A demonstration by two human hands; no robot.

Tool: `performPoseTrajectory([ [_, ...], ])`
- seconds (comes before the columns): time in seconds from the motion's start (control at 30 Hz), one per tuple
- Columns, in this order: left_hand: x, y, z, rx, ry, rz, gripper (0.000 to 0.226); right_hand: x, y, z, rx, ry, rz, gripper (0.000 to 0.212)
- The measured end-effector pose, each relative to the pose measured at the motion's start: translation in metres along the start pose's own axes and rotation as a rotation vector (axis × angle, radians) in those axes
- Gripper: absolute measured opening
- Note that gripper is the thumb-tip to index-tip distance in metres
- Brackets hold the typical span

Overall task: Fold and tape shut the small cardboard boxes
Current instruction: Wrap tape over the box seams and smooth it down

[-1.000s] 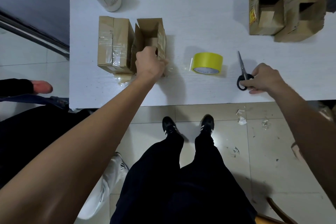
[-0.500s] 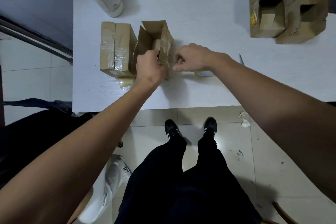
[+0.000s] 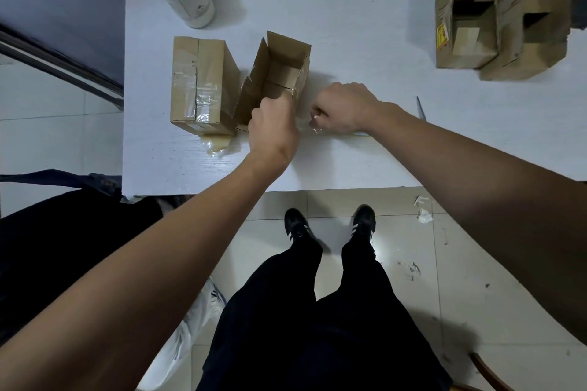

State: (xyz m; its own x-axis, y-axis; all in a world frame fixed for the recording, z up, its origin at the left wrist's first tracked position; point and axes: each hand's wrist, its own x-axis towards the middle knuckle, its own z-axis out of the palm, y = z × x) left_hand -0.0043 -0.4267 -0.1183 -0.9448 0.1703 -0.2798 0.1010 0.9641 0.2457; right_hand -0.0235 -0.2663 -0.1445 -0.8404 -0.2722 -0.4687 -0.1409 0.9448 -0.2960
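Open-topped box [image 3: 276,73] sits centre-left of frame on the white table [image 3: 365,51] — left hand [image 3: 273,127] grips its near edge. Right hand [image 3: 343,108], just right of it, pinches a clear tape strip [image 3: 313,124]. Taped box [image 3: 200,86] stands beside, further left.

Right hand [image 3: 344,108] left scissors, now pinching clear tape [image 3: 306,124] beside open box [image 3: 279,73].
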Motion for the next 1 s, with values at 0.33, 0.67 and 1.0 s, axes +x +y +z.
performPoseTrajectory([
  [0.33,0.003,-0.008,0.002,-0.222,0.022,-0.088,0.015,-0.006,0.011,-0.002,0.025,0.016,-0.063,0.023],
  [0.67,-0.003,-0.003,0.000,-0.290,0.050,-0.107,0.016,-0.001,0.011,0.010,-0.026,0.122,-0.013,0.051],
  [1.0,-0.011,0.002,0.001,-0.235,0.071,-0.116,0.016,-0.006,0.002,0.011,-0.213,0.111,0.033,0.039],
])
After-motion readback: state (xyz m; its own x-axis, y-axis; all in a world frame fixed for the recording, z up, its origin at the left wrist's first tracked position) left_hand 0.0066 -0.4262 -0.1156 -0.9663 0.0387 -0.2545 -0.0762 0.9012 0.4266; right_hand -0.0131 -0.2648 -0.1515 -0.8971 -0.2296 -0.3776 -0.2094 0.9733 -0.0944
